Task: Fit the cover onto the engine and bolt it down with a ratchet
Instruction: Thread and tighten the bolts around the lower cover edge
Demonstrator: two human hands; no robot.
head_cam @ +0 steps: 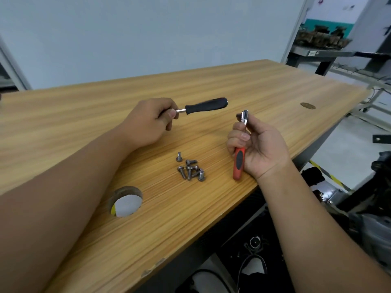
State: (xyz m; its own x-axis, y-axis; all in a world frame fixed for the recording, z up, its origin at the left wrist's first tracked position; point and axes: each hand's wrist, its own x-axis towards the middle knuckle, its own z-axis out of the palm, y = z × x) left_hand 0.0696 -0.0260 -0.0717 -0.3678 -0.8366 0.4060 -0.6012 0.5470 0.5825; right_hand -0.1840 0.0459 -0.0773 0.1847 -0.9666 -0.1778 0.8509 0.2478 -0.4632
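Note:
My left hand (151, 119) grips the metal end of a black-handled driver tool (206, 105), whose handle points right above the wooden table (243, 85). My right hand (257, 144) holds a red-and-black-handled ratchet (239, 161) upright by its steel shank, with the chrome socket head (244, 116) at the top and the handle's end near the tabletop. Several grey bolts (190, 169) lie in a loose pile on the table between and below the two hands. No engine cover shows on the table.
A round cable hole (124, 201) is cut in the table near my left forearm, and a small round cap (307, 105) sits far right. Dark machine parts (359, 208) stand on the floor beyond the table's right edge. A shelf with clutter (321, 39) stands behind.

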